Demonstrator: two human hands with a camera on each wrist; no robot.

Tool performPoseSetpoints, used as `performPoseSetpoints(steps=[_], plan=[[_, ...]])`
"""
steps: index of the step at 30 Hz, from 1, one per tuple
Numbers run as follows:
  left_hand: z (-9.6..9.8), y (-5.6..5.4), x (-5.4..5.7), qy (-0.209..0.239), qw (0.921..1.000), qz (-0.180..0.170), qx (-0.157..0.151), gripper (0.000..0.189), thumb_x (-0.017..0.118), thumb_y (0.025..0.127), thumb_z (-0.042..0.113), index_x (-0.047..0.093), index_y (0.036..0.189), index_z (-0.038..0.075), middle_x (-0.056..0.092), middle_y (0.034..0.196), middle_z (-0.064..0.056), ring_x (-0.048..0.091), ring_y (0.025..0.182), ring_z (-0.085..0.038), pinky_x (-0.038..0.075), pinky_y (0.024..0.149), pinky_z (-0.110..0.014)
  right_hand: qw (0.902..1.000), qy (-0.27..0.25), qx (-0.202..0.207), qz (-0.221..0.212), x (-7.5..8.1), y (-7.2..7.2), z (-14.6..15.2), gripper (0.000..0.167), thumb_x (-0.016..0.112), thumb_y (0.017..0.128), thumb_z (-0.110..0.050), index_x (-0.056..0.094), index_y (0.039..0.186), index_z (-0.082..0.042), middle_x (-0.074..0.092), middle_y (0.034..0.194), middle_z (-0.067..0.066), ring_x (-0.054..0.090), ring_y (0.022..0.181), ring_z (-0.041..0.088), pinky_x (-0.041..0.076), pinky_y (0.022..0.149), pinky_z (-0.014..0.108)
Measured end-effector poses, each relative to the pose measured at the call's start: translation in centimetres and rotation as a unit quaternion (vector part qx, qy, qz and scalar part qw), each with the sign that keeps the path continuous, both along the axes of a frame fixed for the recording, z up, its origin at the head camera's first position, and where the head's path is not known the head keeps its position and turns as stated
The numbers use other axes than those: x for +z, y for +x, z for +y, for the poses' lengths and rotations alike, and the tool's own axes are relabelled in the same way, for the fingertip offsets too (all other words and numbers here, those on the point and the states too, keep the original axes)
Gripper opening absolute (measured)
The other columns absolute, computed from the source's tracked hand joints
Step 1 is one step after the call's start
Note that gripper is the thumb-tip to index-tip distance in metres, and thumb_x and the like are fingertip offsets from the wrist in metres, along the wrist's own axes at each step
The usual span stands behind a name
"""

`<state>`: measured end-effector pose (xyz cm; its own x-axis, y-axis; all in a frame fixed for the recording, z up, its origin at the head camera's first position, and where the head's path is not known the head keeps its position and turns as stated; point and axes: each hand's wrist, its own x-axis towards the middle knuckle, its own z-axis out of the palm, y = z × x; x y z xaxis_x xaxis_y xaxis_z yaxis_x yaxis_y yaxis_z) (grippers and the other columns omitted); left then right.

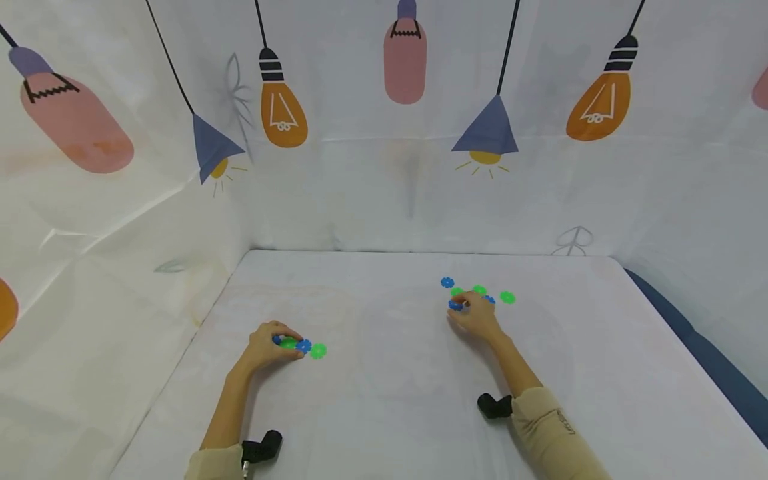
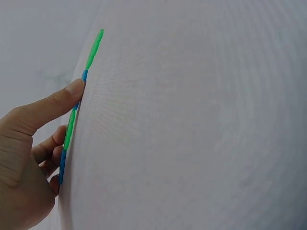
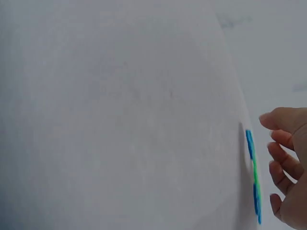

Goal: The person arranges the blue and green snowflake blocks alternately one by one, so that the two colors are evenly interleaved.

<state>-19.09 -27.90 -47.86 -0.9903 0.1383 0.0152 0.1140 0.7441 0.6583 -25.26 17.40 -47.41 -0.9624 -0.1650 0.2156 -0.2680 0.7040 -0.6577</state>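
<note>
My left hand (image 1: 271,345) grips a straight row of joined snowflake-shaped plastic discs, blue and green by turns. Its thumb (image 2: 72,91) lies at a blue disc (image 1: 304,346), and the other fingers curl behind the row. A green disc (image 1: 318,351) forms the far end, beyond the thumb. Over at the right, my right hand (image 1: 476,315) hovers above several loose-looking discs with thumb and fingers bent and apart. One blue disc (image 1: 455,305) shows between thumb and forefinger in the head view; the right wrist view shows a gap between the thumb and the blue disc (image 3: 249,143).
Around the right hand lie another blue disc (image 1: 447,283) and a green disc (image 1: 507,297). The white tabletop (image 1: 384,400) reaches back to a white sheet wall (image 1: 360,193) printed with lamps. Black wrist mounts (image 1: 495,406) stick out from both sleeves.
</note>
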Motion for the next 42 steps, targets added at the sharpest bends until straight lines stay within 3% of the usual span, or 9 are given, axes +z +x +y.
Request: performPoseSetpoints(steps=[4, 7, 17, 27, 42], plan=[[0.1, 0.0, 0.1, 0.001, 1.0000, -0.002, 0.000, 0.033, 0.084, 0.066, 0.030, 0.075, 0.092, 0.012, 0.060, 0.100, -0.008, 0.048, 0.104, -0.034, 0.033, 0.089, -0.061, 0.9988, 0.025, -0.040, -0.017, -0.2, 0.1, 2.5, 0.038, 0.068, 0.082, -0.020, 0.063, 0.110, 0.004, 0.060, 0.111, 0.023, 0.052, 0.106, 0.040, 0.024, 0.091, 0.066], [0.1, 0.0, 0.1, 0.001, 1.0000, -0.002, 0.000, 0.033, 0.084, 0.066, 0.030, 0.075, 0.091, 0.012, 0.060, 0.100, -0.008, 0.049, 0.103, -0.034, 0.033, 0.089, -0.061, 0.9972, 0.044, -0.048, -0.036, -0.3, 0.1, 3.5, 0.044, 0.067, 0.083, -0.025, 0.060, 0.115, 0.004, 0.057, 0.117, 0.026, 0.048, 0.112, 0.042, 0.021, 0.093, 0.068], [0.1, 0.0, 0.1, -0.003, 1.0000, -0.002, -0.001, 0.033, 0.084, 0.066, 0.031, 0.075, 0.092, 0.012, 0.060, 0.102, -0.009, 0.049, 0.104, -0.034, 0.031, 0.090, -0.063, 0.9950, 0.085, -0.041, -0.032, -0.7, -0.8, 2.8, 0.052, 0.070, 0.079, -0.040, 0.064, 0.109, 0.002, 0.061, 0.101, 0.018, 0.053, 0.097, 0.034, 0.029, 0.087, 0.064], [0.0, -0.1, 0.1, -0.001, 1.0000, -0.006, 0.004, 0.033, 0.084, 0.066, 0.030, 0.075, 0.092, 0.012, 0.061, 0.101, -0.008, 0.050, 0.104, -0.033, 0.034, 0.090, -0.061, 0.9949, 0.087, -0.043, -0.027, -0.7, -1.3, 2.1, 0.034, 0.067, 0.081, -0.025, 0.066, 0.101, 0.003, 0.061, 0.092, 0.014, 0.054, 0.090, 0.032, 0.031, 0.079, 0.055], [0.1, 0.1, 0.2, -0.001, 1.0000, -0.002, 0.003, 0.032, 0.085, 0.066, 0.029, 0.075, 0.091, 0.011, 0.061, 0.102, -0.009, 0.049, 0.105, -0.034, 0.030, 0.091, -0.063, 0.9935, 0.095, -0.049, -0.039, -0.5, -1.7, 1.6, 0.035, 0.066, 0.081, -0.025, 0.065, 0.101, 0.003, 0.063, 0.097, 0.016, 0.055, 0.093, 0.034, 0.031, 0.082, 0.060]])
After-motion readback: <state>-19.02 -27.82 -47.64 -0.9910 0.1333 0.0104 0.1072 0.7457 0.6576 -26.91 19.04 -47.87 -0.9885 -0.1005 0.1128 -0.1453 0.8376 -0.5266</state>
